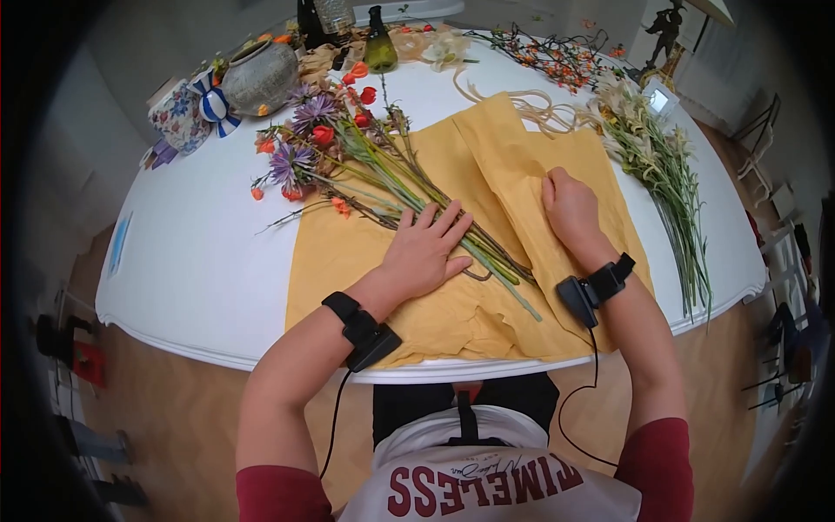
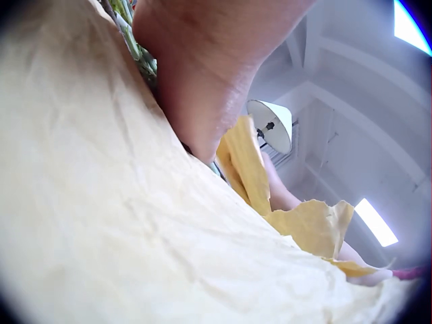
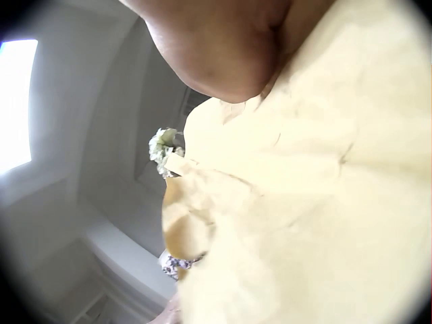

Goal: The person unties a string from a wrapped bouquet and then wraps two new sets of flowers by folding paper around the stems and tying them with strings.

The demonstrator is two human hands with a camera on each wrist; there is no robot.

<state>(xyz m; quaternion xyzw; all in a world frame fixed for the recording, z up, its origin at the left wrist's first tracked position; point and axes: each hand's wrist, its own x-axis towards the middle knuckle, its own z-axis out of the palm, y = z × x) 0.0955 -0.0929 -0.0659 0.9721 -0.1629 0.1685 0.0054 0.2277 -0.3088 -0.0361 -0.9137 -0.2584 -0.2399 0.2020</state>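
Observation:
A bouquet (image 1: pixel 348 148) of purple, red and orange flowers lies slantwise on yellow wrapping paper (image 1: pixel 339 270). My left hand (image 1: pixel 428 248) rests across its stems (image 1: pixel 496 257), fingers spread and nearly straight. In the left wrist view, the heel of that hand (image 2: pixel 202 88) is low over the paper (image 2: pixel 121 216). My right hand (image 1: pixel 572 209), its fingers curled, grips the raised right-hand fold of the paper (image 1: pixel 496 148), beside the stems. The right wrist view has the hand (image 3: pixel 223 47) against the pale paper (image 3: pixel 317 182); its fingertips are hidden.
On the right of the white table (image 1: pixel 191 287) lies a bundle of pale flowers (image 1: pixel 670 183). Orange-berried branches (image 1: pixel 557 61) and a coil of raffia-like cord (image 1: pixel 539 109) are at the back. A grey pot (image 1: pixel 261 78), striped vase (image 1: pixel 213 104) and green bottle (image 1: pixel 380 48) stand back left.

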